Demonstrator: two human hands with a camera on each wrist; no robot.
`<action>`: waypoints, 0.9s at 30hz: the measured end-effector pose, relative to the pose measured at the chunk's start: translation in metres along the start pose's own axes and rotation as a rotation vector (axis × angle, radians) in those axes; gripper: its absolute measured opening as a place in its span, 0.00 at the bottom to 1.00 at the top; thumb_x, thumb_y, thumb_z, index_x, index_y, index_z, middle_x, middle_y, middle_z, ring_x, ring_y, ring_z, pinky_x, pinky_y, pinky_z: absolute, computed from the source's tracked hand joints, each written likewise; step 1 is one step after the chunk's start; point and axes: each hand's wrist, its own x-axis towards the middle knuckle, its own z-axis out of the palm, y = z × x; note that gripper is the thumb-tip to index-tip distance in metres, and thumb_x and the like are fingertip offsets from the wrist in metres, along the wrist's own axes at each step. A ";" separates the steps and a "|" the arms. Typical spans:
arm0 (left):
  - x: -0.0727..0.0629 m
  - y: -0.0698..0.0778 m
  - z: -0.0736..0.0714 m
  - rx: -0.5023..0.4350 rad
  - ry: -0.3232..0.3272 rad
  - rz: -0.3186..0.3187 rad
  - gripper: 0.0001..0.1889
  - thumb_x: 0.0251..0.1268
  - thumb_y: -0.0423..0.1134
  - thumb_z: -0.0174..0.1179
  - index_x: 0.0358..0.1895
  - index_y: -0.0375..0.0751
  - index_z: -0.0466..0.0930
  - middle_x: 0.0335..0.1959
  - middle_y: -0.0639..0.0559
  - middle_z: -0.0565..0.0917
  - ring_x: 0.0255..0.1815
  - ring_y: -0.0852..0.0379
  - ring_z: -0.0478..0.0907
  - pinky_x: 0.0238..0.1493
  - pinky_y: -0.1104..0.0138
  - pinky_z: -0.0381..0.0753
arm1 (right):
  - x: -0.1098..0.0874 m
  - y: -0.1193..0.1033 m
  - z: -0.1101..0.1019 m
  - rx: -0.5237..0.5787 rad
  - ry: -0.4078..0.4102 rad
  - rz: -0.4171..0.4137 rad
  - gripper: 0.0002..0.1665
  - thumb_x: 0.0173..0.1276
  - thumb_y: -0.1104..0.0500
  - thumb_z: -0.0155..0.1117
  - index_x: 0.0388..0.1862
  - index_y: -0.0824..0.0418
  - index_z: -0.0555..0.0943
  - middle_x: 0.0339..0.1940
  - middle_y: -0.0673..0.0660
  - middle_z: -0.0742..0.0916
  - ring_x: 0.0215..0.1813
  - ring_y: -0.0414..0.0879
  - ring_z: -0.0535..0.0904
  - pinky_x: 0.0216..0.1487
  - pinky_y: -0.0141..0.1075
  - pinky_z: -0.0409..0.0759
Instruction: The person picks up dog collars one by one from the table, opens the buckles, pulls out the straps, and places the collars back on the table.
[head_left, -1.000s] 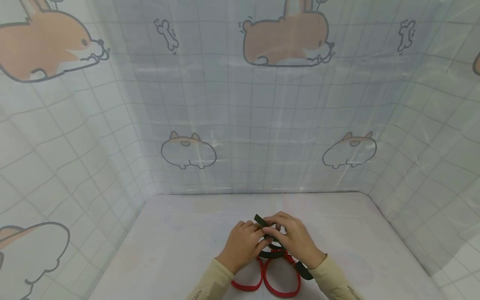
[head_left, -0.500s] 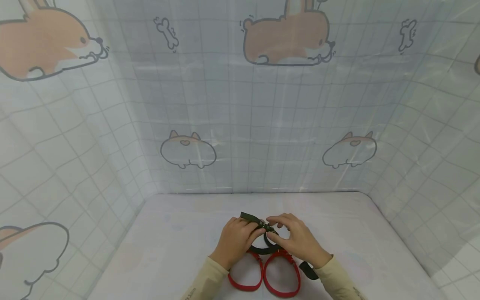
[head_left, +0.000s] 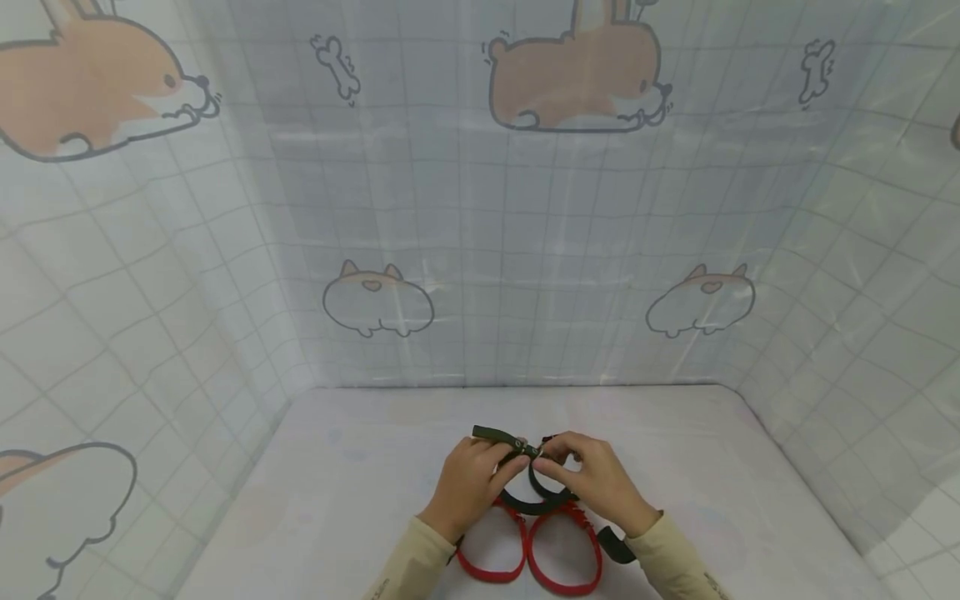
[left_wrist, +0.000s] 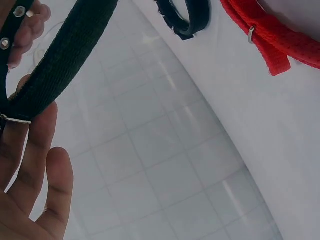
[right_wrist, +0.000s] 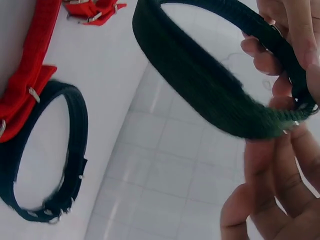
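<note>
the left hand (head_left: pixel 467 482) and right hand (head_left: pixel 606 485) are both clamped on a green collar (right_wrist: pixel 195 80) near two red collars (head_left: pixel 564 589).

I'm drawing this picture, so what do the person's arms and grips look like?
The left sleeve and right sleeve are long and pale yellow-beige, ending near the wrists. Each has small dark lettering, too tiny to read surely. The left grip and right grip are bare hands without gloves.

Head view looks from the near side toward the far wall (head_left: pixel 525 208) and down; both wrist views, close in, share the held green collar (right_wrist: pixel 192 75).
</note>
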 end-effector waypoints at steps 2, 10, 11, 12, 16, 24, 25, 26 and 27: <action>0.000 0.001 0.000 -0.024 -0.011 -0.014 0.14 0.72 0.52 0.62 0.47 0.48 0.89 0.42 0.60 0.89 0.40 0.63 0.83 0.45 0.63 0.81 | -0.001 0.000 -0.001 0.036 -0.013 0.001 0.11 0.66 0.42 0.71 0.42 0.43 0.85 0.36 0.35 0.85 0.37 0.34 0.80 0.42 0.37 0.80; -0.005 0.005 -0.002 -0.061 -0.035 -0.067 0.14 0.72 0.53 0.61 0.48 0.50 0.89 0.43 0.63 0.88 0.42 0.67 0.83 0.42 0.66 0.80 | -0.005 0.000 -0.006 0.145 -0.076 -0.018 0.08 0.69 0.47 0.70 0.46 0.43 0.84 0.36 0.40 0.85 0.36 0.40 0.77 0.37 0.38 0.78; -0.005 0.005 -0.002 -0.063 -0.038 -0.074 0.14 0.73 0.53 0.61 0.49 0.50 0.89 0.43 0.64 0.88 0.42 0.67 0.83 0.41 0.67 0.79 | -0.005 0.001 -0.007 0.151 -0.086 -0.022 0.08 0.70 0.48 0.69 0.47 0.43 0.84 0.36 0.41 0.85 0.36 0.40 0.77 0.37 0.37 0.78; -0.005 0.004 -0.002 -0.061 -0.041 -0.079 0.14 0.73 0.53 0.61 0.49 0.51 0.89 0.43 0.64 0.88 0.41 0.68 0.83 0.40 0.67 0.79 | -0.005 0.001 -0.007 0.152 -0.096 -0.026 0.09 0.71 0.49 0.68 0.48 0.43 0.84 0.36 0.41 0.85 0.36 0.40 0.77 0.37 0.36 0.77; -0.007 0.005 -0.003 -0.055 -0.042 -0.083 0.14 0.73 0.53 0.61 0.47 0.50 0.89 0.42 0.64 0.89 0.40 0.68 0.83 0.40 0.67 0.79 | -0.007 0.001 -0.007 0.144 -0.132 -0.030 0.10 0.74 0.48 0.65 0.51 0.44 0.83 0.33 0.41 0.84 0.36 0.39 0.79 0.37 0.35 0.79; -0.007 0.010 0.000 -0.063 -0.012 -0.045 0.13 0.71 0.52 0.63 0.44 0.49 0.90 0.39 0.63 0.89 0.37 0.67 0.83 0.39 0.67 0.79 | -0.007 -0.004 -0.005 0.112 -0.074 -0.034 0.09 0.70 0.45 0.68 0.46 0.43 0.84 0.36 0.37 0.86 0.37 0.37 0.81 0.37 0.35 0.80; -0.007 0.011 0.000 -0.064 -0.010 -0.043 0.13 0.71 0.52 0.63 0.44 0.49 0.90 0.39 0.63 0.89 0.37 0.67 0.83 0.39 0.67 0.79 | -0.007 -0.004 -0.005 0.111 -0.066 -0.031 0.09 0.70 0.45 0.69 0.45 0.43 0.84 0.35 0.37 0.86 0.37 0.37 0.81 0.37 0.35 0.80; -0.007 0.011 0.000 -0.061 -0.010 -0.042 0.12 0.71 0.52 0.63 0.44 0.49 0.90 0.39 0.63 0.89 0.38 0.68 0.82 0.39 0.67 0.79 | -0.007 -0.004 -0.006 0.112 -0.061 -0.029 0.09 0.69 0.45 0.69 0.45 0.43 0.84 0.35 0.37 0.86 0.37 0.37 0.81 0.37 0.35 0.80; -0.007 0.011 0.000 -0.058 -0.010 -0.039 0.12 0.72 0.52 0.63 0.44 0.50 0.90 0.39 0.64 0.88 0.38 0.68 0.82 0.39 0.68 0.79 | -0.008 -0.004 -0.006 0.115 -0.058 -0.027 0.09 0.69 0.45 0.70 0.45 0.42 0.84 0.34 0.37 0.86 0.36 0.37 0.80 0.37 0.35 0.80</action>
